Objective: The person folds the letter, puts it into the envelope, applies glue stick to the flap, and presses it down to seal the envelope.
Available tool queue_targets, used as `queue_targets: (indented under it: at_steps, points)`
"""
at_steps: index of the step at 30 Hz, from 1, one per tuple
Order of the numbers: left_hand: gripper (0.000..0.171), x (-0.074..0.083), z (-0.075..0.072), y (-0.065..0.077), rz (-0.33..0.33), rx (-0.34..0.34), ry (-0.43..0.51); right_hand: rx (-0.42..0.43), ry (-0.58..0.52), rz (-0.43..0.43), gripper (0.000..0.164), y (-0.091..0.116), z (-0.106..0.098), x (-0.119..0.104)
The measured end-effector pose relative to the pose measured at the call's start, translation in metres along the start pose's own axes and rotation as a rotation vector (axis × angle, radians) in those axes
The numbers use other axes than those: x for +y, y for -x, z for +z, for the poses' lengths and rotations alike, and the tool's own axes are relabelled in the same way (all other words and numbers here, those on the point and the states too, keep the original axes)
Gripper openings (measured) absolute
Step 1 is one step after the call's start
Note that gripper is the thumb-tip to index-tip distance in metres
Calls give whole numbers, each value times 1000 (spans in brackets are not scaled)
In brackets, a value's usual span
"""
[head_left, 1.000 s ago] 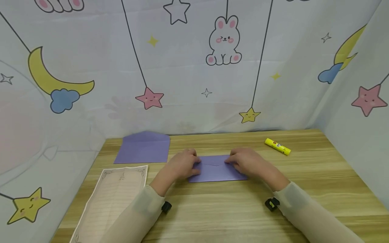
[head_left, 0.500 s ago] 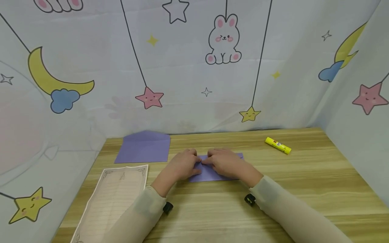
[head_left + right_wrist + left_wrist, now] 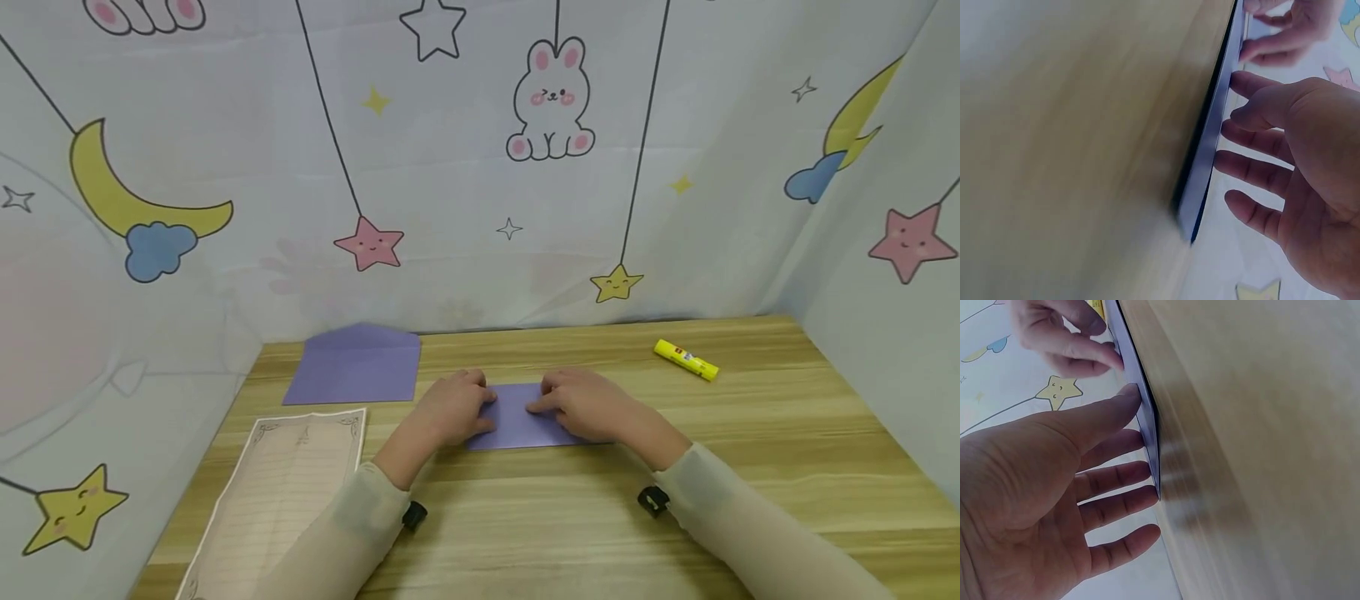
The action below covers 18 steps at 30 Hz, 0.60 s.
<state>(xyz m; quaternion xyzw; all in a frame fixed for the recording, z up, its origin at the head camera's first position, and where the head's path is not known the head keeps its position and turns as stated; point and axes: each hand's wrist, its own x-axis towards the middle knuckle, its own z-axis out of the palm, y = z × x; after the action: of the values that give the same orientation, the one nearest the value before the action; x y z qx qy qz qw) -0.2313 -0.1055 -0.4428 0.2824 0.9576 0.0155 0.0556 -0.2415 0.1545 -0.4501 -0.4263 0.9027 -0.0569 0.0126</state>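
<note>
A closed purple envelope (image 3: 517, 425) lies flat on the wooden table between the two hands. My left hand (image 3: 452, 408) rests on its left end. In the left wrist view, that hand's thumb and straight fingertips (image 3: 1141, 497) touch the envelope, which appears nearly edge-on. Over the right half, my right hand (image 3: 588, 404) presses on the top face with an extended index finger. The right wrist view shows the other fingers of this hand (image 3: 1310, 156) stretched out along the envelope (image 3: 1204, 169), with the thumb bent slightly above it.
A second purple envelope (image 3: 356, 371), flap up, lies at the back left. Nearer, a bordered sheet of lined letter paper (image 3: 285, 475) lies along the left side. A yellow glue stick (image 3: 686, 360) lies at the back right. A patterned curtain (image 3: 465, 167) hangs behind the table.
My right hand slid left across the envelope toward the left hand, then partway back right. My left hand stayed on the left end.
</note>
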Motion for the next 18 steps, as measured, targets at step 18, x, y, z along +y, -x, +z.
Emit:
queue_targets:
  at_steps: [18]
  points:
    - [33,21,0,-6,65,-28,-66,13,-117,140,38,43,-6,45]
